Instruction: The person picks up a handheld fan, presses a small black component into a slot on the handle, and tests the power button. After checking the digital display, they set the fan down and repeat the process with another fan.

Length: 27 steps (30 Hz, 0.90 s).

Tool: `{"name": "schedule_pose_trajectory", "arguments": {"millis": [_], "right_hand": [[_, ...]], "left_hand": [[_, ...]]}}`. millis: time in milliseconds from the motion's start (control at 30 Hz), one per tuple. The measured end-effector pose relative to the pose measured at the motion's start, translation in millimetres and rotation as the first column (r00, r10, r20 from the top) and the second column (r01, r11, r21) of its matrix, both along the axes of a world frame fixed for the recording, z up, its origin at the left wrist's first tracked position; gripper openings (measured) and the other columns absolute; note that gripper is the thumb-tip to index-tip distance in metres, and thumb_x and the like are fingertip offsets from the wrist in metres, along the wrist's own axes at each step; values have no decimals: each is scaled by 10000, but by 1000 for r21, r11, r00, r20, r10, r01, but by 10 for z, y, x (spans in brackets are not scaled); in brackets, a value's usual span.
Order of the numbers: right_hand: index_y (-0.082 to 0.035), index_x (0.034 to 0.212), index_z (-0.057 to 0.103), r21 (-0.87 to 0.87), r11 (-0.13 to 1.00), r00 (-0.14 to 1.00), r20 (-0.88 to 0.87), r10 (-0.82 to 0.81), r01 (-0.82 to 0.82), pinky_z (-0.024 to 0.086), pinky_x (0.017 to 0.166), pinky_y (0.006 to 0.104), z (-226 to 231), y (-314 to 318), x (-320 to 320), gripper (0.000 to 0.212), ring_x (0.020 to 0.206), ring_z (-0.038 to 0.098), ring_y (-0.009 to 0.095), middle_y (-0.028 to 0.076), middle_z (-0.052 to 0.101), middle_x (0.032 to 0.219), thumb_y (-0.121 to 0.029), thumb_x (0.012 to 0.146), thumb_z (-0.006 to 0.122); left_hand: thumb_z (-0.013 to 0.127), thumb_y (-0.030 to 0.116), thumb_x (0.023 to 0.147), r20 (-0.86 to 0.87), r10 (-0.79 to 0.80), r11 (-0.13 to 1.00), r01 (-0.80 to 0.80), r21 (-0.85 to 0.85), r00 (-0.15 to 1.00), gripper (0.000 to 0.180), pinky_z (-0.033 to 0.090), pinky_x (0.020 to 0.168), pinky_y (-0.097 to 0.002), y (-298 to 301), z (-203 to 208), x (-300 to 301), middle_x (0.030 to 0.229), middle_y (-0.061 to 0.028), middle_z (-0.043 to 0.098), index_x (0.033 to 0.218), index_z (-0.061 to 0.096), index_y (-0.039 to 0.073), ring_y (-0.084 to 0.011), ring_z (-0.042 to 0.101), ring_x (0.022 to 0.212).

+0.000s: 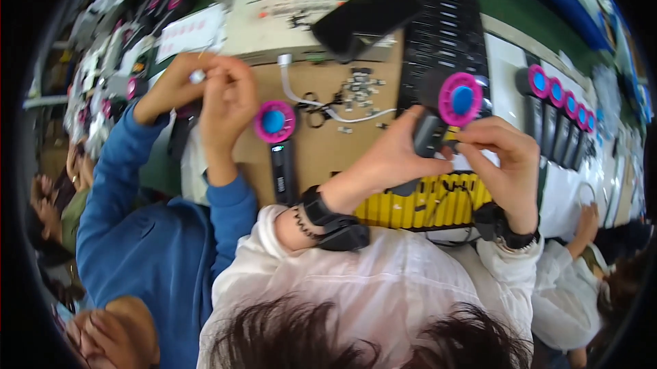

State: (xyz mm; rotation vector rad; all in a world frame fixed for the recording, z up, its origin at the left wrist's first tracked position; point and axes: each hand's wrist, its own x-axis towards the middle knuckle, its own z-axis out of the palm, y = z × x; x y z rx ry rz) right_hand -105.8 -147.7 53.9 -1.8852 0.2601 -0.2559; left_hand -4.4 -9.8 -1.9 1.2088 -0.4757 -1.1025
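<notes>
A dark handheld fan [430, 133] with a pink ring and a blue disc on its round head is in my left hand [387, 157], its fingers wrapped round the handle. My right hand [510, 157] is closed in a pinch at the handle, just below the pink ring. A bit of yellow shows by these fingertips, but what they hold is too small to make out. Below my hands lies a row of yellow strips [390, 210] with a dark cable across it. Behind the fan is a black slotted tray [445, 0].
Several similar fans [553, 123] line up at the right. Left of me, a co-worker in blue sleeves handles a small white piece [198, 76] near another fan [280, 164]. Small metal parts [363, 88], a white cable [291, 85] and a black phone-like slab [366, 19] lie ahead.
</notes>
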Motion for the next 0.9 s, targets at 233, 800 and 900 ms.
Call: {"name": "schedule_pose_trajectory", "arguments": {"millis": [233,800,900], "right_hand": [[22,840,658,-313,939,990,-67,124,-139,479,628,249,59,23,102,143,747,607,167,103,614,819,92,720,620],[6,787,583,-285,951,992,-70,102,-118,472,593,231,-17,-2,156,101,613,600,124,49,598,702,49,709,631],[3,790,586,-363,925,994,-64,92,-109,471,581,242,-32,14,158,103,621,603,145,58,592,698,46,709,634]], "left_hand": [[744,34,643,137,45,995,-57,82,990,554,488,698,-244,63,39,43,946,-61,576,1108,445,-5,-117,588,817],[788,54,636,14,26,999,-26,47,1000,608,456,803,-247,1,-35,-5,1005,-46,564,1140,451,1,-103,548,923],[782,36,639,-8,38,997,-37,67,999,608,459,803,-251,4,13,-6,1005,-45,567,1146,449,-3,-103,550,919]]}}
